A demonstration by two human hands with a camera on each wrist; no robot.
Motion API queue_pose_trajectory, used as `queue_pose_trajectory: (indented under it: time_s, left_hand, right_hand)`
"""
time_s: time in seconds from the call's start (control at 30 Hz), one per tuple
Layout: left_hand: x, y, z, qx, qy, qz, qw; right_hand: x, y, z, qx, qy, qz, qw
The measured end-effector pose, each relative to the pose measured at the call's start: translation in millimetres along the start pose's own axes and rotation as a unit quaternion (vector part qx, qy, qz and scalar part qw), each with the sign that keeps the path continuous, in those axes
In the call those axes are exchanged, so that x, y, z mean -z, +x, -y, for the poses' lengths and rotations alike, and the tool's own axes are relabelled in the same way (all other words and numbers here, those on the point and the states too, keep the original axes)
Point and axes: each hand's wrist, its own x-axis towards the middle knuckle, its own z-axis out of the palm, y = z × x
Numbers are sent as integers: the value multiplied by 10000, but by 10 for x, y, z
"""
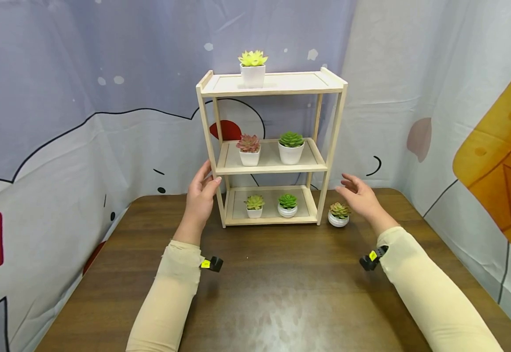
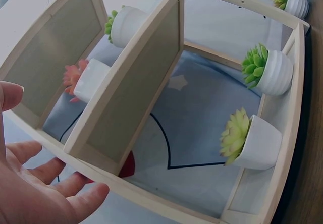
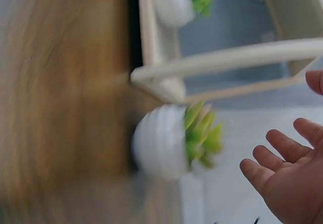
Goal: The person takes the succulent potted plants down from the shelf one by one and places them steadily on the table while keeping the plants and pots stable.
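Note:
A pale wooden three-tier shelf (image 1: 272, 170) stands toward the back of the table. At its left front post is my left hand (image 1: 201, 195), thumb and fingers spread; the left wrist view shows the fingers (image 2: 48, 171) along the post, and whether they touch it I cannot tell. My right hand (image 1: 363, 199) hovers with loosely extended fingers, holding nothing. Just left of and below it, a succulent in a round ribbed white pot (image 1: 338, 215) sits on the table beside the shelf's right leg. In the right wrist view this ribbed pot (image 3: 160, 141) is blurred and apart from the fingers.
A yellow-green succulent (image 1: 253, 68) tops the shelf. The middle tier carries a reddish succulent (image 1: 249, 150) and a green one (image 1: 291, 147). Two small succulents, a pale one (image 1: 254, 206) and a green one (image 1: 287, 205), stand below. A printed curtain (image 1: 119, 146) hangs behind the brown table (image 1: 273, 283).

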Motion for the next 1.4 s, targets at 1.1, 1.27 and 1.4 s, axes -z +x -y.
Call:
queue_pose_trajectory:
  time_s: [1.1, 1.27, 1.4]
  left_hand:
    - [-60, -97, -238, -970, 641, -1542, 9812]
    - [-20, -97, -350, -1051, 763, -1380, 9819]
    - [41, -79, -465, -985, 984, -1269, 9821]
  right_hand:
    - [-385, -202, 618, 1377, 1690, -1065, 9701]
    - [-465, -203, 595, 1418, 1884, -1156, 9649]
    - [-502, -208, 597, 1340, 1937, -1199, 9644]
